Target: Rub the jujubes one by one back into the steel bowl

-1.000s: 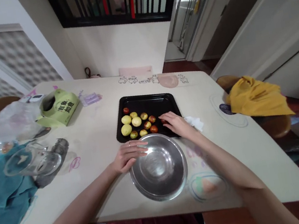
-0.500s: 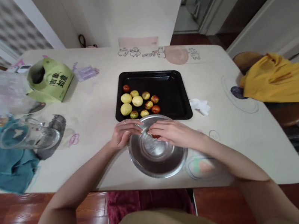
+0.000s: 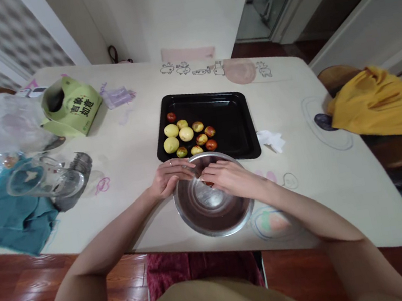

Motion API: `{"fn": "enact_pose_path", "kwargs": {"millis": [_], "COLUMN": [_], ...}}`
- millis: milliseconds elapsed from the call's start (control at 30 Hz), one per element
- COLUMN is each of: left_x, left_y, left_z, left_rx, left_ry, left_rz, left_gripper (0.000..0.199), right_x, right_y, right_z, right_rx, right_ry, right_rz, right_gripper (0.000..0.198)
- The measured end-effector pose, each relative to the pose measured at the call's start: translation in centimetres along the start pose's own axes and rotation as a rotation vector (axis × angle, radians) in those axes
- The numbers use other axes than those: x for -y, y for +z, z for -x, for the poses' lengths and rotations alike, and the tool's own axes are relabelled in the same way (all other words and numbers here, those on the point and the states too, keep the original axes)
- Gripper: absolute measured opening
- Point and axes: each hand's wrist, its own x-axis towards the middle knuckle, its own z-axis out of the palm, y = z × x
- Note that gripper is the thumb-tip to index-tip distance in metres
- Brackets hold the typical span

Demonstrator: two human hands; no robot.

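Observation:
A shiny metal bowl [image 3: 215, 219] stands at the table's near edge, just in front of a black baking tray [image 3: 226, 116]. My left hand [image 3: 172, 176] is closed over the bowl's far left rim, fingers reaching inside. Inside the far part of the bowl, my right hand [image 3: 226, 179] curls around a reddish-brown jujube [image 3: 208, 183], mostly hidden under the fingers. Both hands' fingertips nearly meet, and whether they touch I cannot tell. Several jujubes [image 3: 186, 133], some yellow-green and some red-brown, lie in the tray's left half.
Left on the table are a green paper box [image 3: 78, 111], a clear plastic bag [image 3: 7, 120], a glass jug [image 3: 43, 180] lying over a teal cloth [image 3: 9, 216]. A crumpled tissue [image 3: 271, 140] lies right of the tray. Yellow fabric [image 3: 380, 104] hangs over a chair at right.
The view has shifted slightly, so everything sits a little further right. Both hands keep almost the same pose at the bowl, with the jujube still under the right fingers.

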Motion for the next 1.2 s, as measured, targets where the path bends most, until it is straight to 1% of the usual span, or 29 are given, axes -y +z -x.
{"fn": "enact_pose_path", "kwargs": {"millis": [67, 133, 233, 333, 433, 500, 567, 667, 800, 1033, 1200], "left_x": [-0.1, -0.2, -0.3, -0.3, -0.3, -0.3, -0.2, -0.2, -0.4, -0.3, -0.3], "left_y": [0.0, -0.1, -0.1, -0.1, -0.1, -0.2, -0.2, -0.1, 0.0, 0.0, 0.0], "left_z": [-0.1, -0.2, -0.3, -0.3, -0.3, -0.3, -0.3, -0.4, -0.6, -0.5, -0.5], "left_rx": [0.010, 0.018, 0.031, 0.029, 0.025, 0.019, 0.010, 0.004, -0.010, 0.000, -0.005], "left_ry": [0.002, -0.003, -0.012, -0.016, -0.019, -0.011, 0.007, 0.020, 0.010, 0.009, 0.007], "left_rz": [-0.005, -0.002, 0.003, 0.007, 0.012, 0.009, 0.002, 0.002, 0.017, 0.009, 0.009], "left_gripper": [0.058, 0.057, 0.056, 0.056, 0.055, 0.054, 0.054, 0.056, 0.055, 0.056, 0.055], "right_x": [-0.1, -0.4, -1.4, -3.1, -5.0, -6.1, -6.8, -7.4, -8.0, -8.7, -8.7], "right_y": [-0.3, -0.8, -1.8, -2.7, -2.8, -2.5, -2.0, -1.2, -0.6, -0.2, 0.5], "right_z": [0.1, 0.3, 0.8, 1.1, 1.2, 1.1, 1.0, 0.8, 0.8, 0.8, 0.7], "right_rx": [0.000, -0.034, -0.194, -0.369, -0.443, -0.448, -0.427, -0.360, -0.280, -0.286, -0.311], "right_ry": [-0.001, -0.008, 0.018, 0.098, 0.189, 0.210, 0.185, 0.136, 0.156, 0.217, 0.208], "right_rz": [-0.024, -0.066, -0.118, -0.131, -0.097, -0.083, -0.092, -0.104, -0.096, -0.122, -0.217], "right_gripper": [0.021, 0.022, 0.021, 0.028, 0.032, 0.033, 0.035, 0.040, 0.049, 0.033, 0.030]}}
